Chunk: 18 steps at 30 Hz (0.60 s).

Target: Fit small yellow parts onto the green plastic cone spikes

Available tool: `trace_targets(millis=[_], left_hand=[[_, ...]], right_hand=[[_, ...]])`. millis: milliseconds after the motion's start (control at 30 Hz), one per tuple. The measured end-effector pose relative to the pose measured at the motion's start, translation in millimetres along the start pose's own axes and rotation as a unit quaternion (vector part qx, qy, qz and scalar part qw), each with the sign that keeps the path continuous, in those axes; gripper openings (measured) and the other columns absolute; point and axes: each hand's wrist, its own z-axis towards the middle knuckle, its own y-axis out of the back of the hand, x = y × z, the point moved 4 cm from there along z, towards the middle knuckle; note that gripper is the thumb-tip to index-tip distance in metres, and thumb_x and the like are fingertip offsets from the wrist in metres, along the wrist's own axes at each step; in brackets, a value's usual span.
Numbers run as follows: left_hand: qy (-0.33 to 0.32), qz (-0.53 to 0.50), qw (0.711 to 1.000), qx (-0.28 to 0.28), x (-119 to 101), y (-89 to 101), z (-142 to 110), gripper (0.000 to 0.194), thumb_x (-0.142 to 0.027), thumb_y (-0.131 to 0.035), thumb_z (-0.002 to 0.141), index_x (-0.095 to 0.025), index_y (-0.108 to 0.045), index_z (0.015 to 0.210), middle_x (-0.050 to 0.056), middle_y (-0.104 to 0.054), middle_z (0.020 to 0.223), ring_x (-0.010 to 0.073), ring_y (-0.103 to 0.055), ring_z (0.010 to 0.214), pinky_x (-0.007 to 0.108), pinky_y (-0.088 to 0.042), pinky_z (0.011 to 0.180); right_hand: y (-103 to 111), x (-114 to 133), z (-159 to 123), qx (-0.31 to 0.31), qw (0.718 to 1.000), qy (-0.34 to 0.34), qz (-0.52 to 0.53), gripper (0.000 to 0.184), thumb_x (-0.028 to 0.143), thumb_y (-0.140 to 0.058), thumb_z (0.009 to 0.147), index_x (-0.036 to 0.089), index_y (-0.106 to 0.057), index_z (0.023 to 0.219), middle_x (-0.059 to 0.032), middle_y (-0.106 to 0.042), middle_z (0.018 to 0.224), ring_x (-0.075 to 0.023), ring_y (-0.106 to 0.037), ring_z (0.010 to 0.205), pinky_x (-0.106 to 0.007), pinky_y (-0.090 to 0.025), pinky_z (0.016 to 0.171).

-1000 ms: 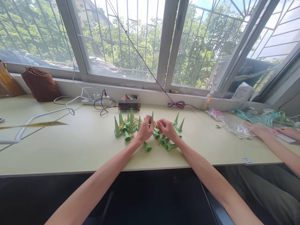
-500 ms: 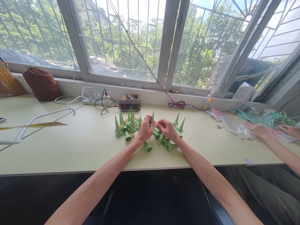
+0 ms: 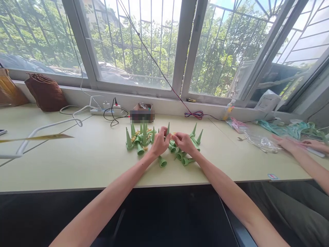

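Observation:
My left hand [image 3: 160,143] is closed around a green plastic cone [image 3: 168,128], its pointed tip standing up above the fingers. Close beside it, my right hand [image 3: 184,142] has its thumb and fingers pinched together; a bit of yellow shows near the fingertips, but what they hold is too small to make out. Left of the hands, several green cones [image 3: 129,141] stand upright among small yellow pieces [image 3: 145,148]. Below my left wrist lies a cone [image 3: 162,162] with its hollow end toward me. More cones [image 3: 187,161] lie or stand around my right hand.
A small box [image 3: 142,107], a power strip [image 3: 110,110] and a brown bag [image 3: 46,92] line the window side. A white metal bar [image 3: 48,127] reaches in from the left. At right, another person's hands [image 3: 289,144] are among plastic bags [image 3: 266,141] and a bottle [image 3: 229,109].
My hands hold nearly the same place, with the cone's tip shifted very slightly to the right. The other person's hands have moved a little over the items at right.

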Motion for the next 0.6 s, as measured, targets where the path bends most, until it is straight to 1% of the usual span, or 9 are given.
trace_targets(millis=[133, 267, 367, 500, 600], left_hand=[[-0.007, -0.001, 1.000, 0.002, -1.3, -0.4, -0.6, 0.011, -0.030, -0.047, 0.089, -0.021, -0.042, 0.094, -0.001, -0.055, 0.071, 0.0112, -0.051, 0.058, 0.024, -0.041, 0.058], [-0.010, -0.010, 1.000, 0.007, -2.5, -0.1, -0.6, 0.011, -0.030, -0.047, 0.090, -0.021, -0.043, 0.095, -0.001, -0.056, 0.072, 0.0117, -0.053, 0.060, 0.024, -0.043, 0.059], [-0.009, -0.003, 1.000, 0.006, -3.3, 0.6, -0.3, 0.012, -0.030, -0.048, 0.089, -0.021, -0.043, 0.095, -0.001, -0.056, 0.073, 0.0114, -0.051, 0.060, 0.024, -0.043, 0.059], [-0.009, -0.017, 1.000, 0.004, -4.9, 1.5, 0.4, 0.013, -0.032, -0.048, 0.090, -0.021, -0.044, 0.096, -0.001, -0.055, 0.071, 0.0109, -0.051, 0.060, 0.023, -0.045, 0.059], [-0.001, -0.042, 0.999, -0.002, -4.7, 2.5, 1.6, 0.015, -0.035, -0.049, 0.090, -0.021, -0.044, 0.097, -0.001, -0.056, 0.073, 0.0116, -0.055, 0.063, 0.023, -0.046, 0.060]], right_hand=[[1.1, 1.9, -0.2, -0.003, 0.999, 0.018, -0.029, 0.046, 0.051, -0.041, 0.092, 0.018, -0.052, 0.061, 0.0027, -0.046, 0.050, -0.0105, -0.040, 0.052, -0.023, -0.034, 0.054], [1.1, 6.0, -0.4, -0.008, 0.999, 0.025, -0.037, 0.052, 0.054, -0.036, 0.094, 0.018, -0.051, 0.059, 0.0020, -0.047, 0.052, -0.0105, -0.041, 0.052, -0.023, -0.034, 0.056], [1.0, 8.1, -0.7, -0.012, 0.999, 0.029, -0.033, 0.054, 0.056, -0.035, 0.094, 0.018, -0.049, 0.058, 0.0021, -0.048, 0.052, -0.0103, -0.042, 0.052, -0.023, -0.034, 0.057], [1.2, 8.5, -0.8, -0.014, 1.000, 0.014, -0.006, 0.054, 0.057, -0.035, 0.094, 0.019, -0.048, 0.057, 0.0025, -0.047, 0.050, -0.0104, -0.043, 0.050, -0.023, -0.034, 0.055], [4.4, 7.8, 0.0, -0.044, 0.999, -0.004, 0.018, 0.054, 0.057, -0.034, 0.095, 0.019, -0.048, 0.058, 0.0024, -0.046, 0.048, -0.0110, -0.045, 0.049, -0.024, -0.036, 0.056]])
